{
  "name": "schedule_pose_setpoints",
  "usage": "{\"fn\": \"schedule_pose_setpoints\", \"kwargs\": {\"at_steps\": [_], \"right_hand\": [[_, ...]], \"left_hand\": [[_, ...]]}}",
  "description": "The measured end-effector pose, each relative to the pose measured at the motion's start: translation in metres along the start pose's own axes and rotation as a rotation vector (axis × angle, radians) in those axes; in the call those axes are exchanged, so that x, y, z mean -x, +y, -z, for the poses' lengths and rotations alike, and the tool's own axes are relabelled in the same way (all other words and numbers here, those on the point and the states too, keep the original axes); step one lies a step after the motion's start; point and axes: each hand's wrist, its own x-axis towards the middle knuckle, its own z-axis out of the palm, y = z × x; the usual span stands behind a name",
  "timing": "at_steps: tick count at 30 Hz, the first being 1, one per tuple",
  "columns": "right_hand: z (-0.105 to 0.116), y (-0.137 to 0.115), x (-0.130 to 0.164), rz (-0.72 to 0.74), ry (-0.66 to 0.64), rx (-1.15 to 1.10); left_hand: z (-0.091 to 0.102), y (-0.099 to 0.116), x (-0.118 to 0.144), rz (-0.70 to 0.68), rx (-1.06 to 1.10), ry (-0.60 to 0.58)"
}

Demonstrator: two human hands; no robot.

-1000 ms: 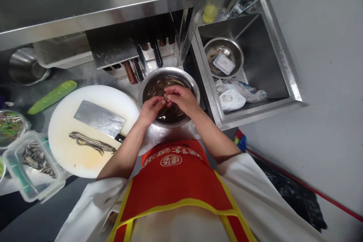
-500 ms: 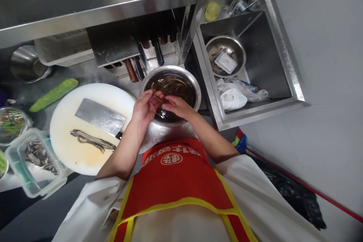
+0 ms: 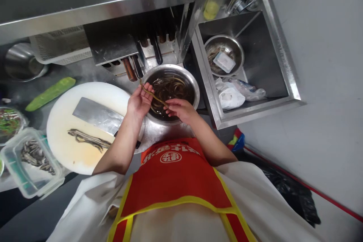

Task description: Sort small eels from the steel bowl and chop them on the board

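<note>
Both hands grip one thin eel strip point(image 3: 153, 95), stretched between left hand point(image 3: 138, 102) and right hand point(image 3: 180, 109) over the near rim of the steel bowl point(image 3: 195, 90) of dark strips. Left of it lies the white board point(image 3: 65, 151), bearing a cleaver point(image 3: 96, 115) and cut strips point(image 3: 87, 140).

Only writing anywhere is on the red apron point(image 3: 170, 181) w/ yellow trim: a row of white Chinese-looking characters across the chest, upside down from this angle, and a round white logo w/ one character inside, just under that row. Too warped to make out what any of it says tbh. Nothing readable on the rest, no labels or numbers afaict.
</note>
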Motion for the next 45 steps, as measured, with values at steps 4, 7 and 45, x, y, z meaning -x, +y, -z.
{"fn": "schedule_pose_setpoints", "kwargs": {"at_steps": [4, 7, 45], "right_hand": [[0.005, -0.002, 0.006, 0.092, 0.089, 0.036], [0.010, -0.007, 0.011, 0.212, 0.163, 0.281], [-0.007, -0.025, 0.014, 0.608, 0.217, 0.921]], "left_hand": [[0.006, -0.007, -0.003, -0.024, -0.097, -0.046], [0.016, -0.015, -0.005, -0.196, -0.387, -0.059], [0.023, -0.052, 0.022, -0.113, -0.778, -0.383]]}}
